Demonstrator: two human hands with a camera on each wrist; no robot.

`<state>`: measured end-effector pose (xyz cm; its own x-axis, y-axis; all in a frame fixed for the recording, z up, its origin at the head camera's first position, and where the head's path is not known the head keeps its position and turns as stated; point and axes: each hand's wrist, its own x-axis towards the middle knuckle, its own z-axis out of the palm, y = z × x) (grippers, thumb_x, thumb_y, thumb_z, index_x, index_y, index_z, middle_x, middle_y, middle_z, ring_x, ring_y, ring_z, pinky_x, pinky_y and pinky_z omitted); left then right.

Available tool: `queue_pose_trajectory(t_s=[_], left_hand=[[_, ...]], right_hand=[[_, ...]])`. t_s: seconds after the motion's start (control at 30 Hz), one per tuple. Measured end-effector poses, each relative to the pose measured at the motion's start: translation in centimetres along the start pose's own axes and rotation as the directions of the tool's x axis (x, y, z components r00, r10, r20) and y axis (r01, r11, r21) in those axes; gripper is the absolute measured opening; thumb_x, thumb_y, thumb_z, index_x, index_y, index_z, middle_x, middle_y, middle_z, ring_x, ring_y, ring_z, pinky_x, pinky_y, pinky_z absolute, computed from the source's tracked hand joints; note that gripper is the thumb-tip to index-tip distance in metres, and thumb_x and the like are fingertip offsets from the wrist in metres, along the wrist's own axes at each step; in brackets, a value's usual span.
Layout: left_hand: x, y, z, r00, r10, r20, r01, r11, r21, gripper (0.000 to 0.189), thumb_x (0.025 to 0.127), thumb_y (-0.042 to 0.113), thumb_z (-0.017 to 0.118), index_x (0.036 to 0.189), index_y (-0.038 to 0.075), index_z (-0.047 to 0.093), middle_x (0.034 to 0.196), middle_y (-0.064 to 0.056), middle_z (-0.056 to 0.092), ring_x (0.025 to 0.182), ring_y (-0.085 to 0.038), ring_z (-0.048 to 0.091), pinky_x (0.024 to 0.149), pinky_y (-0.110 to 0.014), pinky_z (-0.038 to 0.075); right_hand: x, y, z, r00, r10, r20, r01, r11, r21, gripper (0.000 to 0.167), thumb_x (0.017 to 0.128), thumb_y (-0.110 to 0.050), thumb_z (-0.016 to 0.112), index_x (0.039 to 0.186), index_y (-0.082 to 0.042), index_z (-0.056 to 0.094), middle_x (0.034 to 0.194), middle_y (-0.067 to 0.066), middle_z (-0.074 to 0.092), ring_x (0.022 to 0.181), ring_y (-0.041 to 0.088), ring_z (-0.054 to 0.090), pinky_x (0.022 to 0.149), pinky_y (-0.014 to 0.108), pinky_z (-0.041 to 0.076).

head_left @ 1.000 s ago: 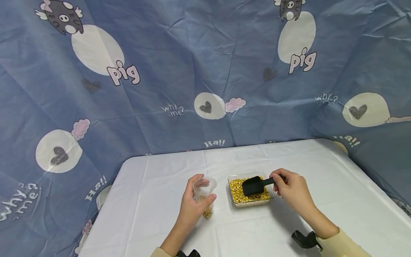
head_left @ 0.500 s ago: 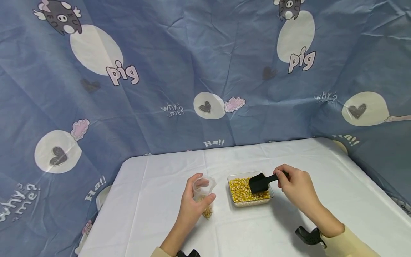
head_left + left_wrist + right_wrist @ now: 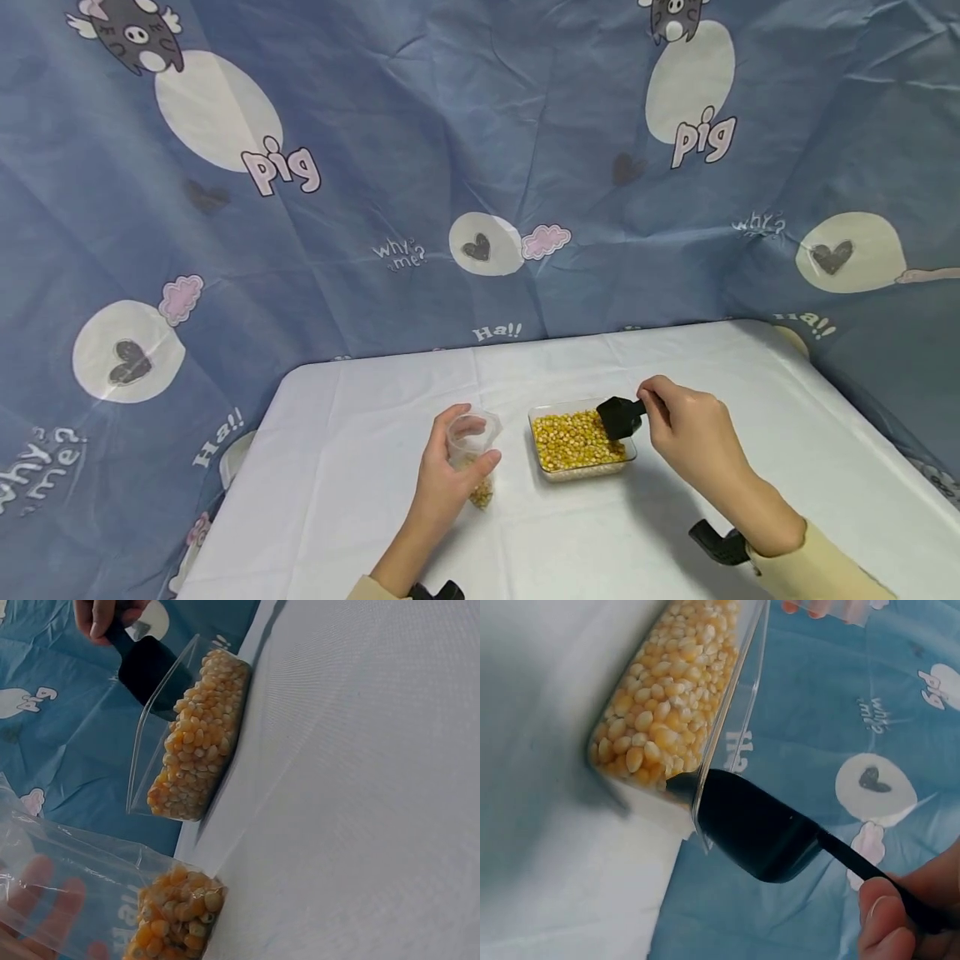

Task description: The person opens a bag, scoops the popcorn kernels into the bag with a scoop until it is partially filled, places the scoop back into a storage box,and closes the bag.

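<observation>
Nearby, at six o'clock, the left hand [image 3: 444, 481] has fingers curved round one clear bag [image 3: 109, 859] of corn kernels [image 3: 176, 915]; at four, the right hand [image 3: 693, 429] pinches one black scoop [image 3: 619, 418]. That has just shifted to the two o'clock side of one clear tub [image 3: 588, 473], five o'clock on the table [image 3: 390, 450]; scooping seems under way, though its load is unclear. One blue cloth [image 3: 360, 283] hangs beyond.
</observation>
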<state>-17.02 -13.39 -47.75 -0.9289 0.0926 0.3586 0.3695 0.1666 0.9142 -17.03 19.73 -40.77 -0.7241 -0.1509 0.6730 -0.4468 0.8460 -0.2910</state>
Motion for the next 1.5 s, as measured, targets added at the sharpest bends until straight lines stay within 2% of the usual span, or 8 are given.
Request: queue_pose_trajectory(t_s=[0.27,0.57,0.7,0.97,1.07,1.2,1.3,1.5], left_hand=[[-0.1,0.1,-0.5,1.0,-0.005,0.004,0.005,1.0,0.0,0.069,0.086,0.025,0.082,0.143,0.031,0.044,0.13,-0.003,0.061,0.123,-0.02,0.055,0.108,-0.058,0.031],[0.0,0.5,0.1,1.0,-0.014,-0.01,0.014,1.0,-0.014,0.068,0.086,0.013,0.08,0.144,0.023,0.044,0.13,-0.012,0.061,0.124,-0.03,0.055,0.108,-0.061,0.028],[0.0,0.7,0.4,1.0,-0.011,-0.018,0.01,1.0,-0.026,0.068,0.086,0.009,0.079,0.144,0.018,0.044,0.13,-0.018,0.06,0.124,-0.037,0.054,0.108,-0.062,0.027],[-0.2,0.0,0.2,1.0,0.003,-0.016,-0.003,1.0,-0.004,0.068,0.086,0.018,0.081,0.142,0.029,0.045,0.128,-0.003,0.063,0.121,-0.02,0.057,0.106,-0.058,0.032],[-0.2,0.0,0.2,1.0,0.009,-0.015,-0.009,1.0,-0.017,0.068,0.086,0.016,0.081,0.143,0.027,0.045,0.129,-0.007,0.062,0.122,-0.024,0.056,0.105,-0.059,0.032],[-0.3,2.1,0.2,1.0,0.004,-0.003,-0.004,1.0,-0.026,0.068,0.086,0.01,0.079,0.144,0.016,0.044,0.129,-0.02,0.06,0.122,-0.038,0.055,0.104,-0.063,0.031],[-0.4,2.7,0.3,1.0,0.002,-0.001,-0.002,1.0,-0.018,0.068,0.086,0.008,0.078,0.144,0.012,0.043,0.129,-0.023,0.06,0.122,-0.042,0.054,0.105,-0.063,0.03],[-0.2,0.3,0.2,1.0,0.009,-0.01,-0.009,1.0,0.007,0.069,0.087,0.016,0.08,0.144,0.024,0.044,0.13,-0.007,0.062,0.123,-0.026,0.056,0.106,-0.06,0.031]], right_hand=[[0.2,-0.4,0.8,0.999,-0.006,0.037,0.006,1.0,-0.006,0.007,0.091,-0.002,0.068,0.087,-0.008,0.068,0.064,-0.005,0.06,0.048,0.003,0.044,0.048,0.03,0.04],[0.0,0.8,1.5,0.976,0.135,0.173,-0.152,0.984,0.09,0.01,0.097,-0.008,0.064,0.09,-0.009,0.071,0.06,-0.007,0.054,0.043,0.008,0.04,0.047,0.029,0.036],[-0.3,2.0,1.9,0.932,0.246,0.266,-0.293,0.944,0.154,0.017,0.103,-0.017,0.058,0.093,-0.012,0.071,0.06,-0.007,0.056,0.044,0.012,0.043,0.046,0.029,0.036],[-1.0,3.7,2.8,0.878,0.317,0.359,-0.413,0.88,0.234,0.022,0.105,-0.026,0.056,0.097,-0.011,0.071,0.063,0.002,0.062,0.047,0.016,0.049,0.049,0.03,0.039],[-1.2,3.9,3.3,0.856,0.341,0.389,-0.458,0.849,0.263,0.021,0.105,-0.024,0.057,0.098,-0.01,0.071,0.064,0.005,0.062,0.048,0.017,0.049,0.048,0.029,0.04],[-1.5,4.0,3.8,0.827,0.368,0.425,-0.514,0.801,0.307,0.02,0.105,-0.022,0.056,0.099,-0.008,0.069,0.066,0.009,0.062,0.051,0.019,0.052,0.048,0.03,0.041],[-1.6,4.2,4.2,0.819,0.37,0.438,-0.533,0.774,0.342,0.021,0.106,-0.023,0.055,0.099,-0.007,0.069,0.067,0.01,0.062,0.051,0.019,0.052,0.047,0.03,0.041],[-1.7,4.4,4.8,0.81,0.376,0.451,-0.558,0.731,0.393,0.023,0.106,-0.023,0.056,0.1,-0.005,0.068,0.067,0.011,0.06,0.048,0.018,0.047,0.043,0.03,0.039]])
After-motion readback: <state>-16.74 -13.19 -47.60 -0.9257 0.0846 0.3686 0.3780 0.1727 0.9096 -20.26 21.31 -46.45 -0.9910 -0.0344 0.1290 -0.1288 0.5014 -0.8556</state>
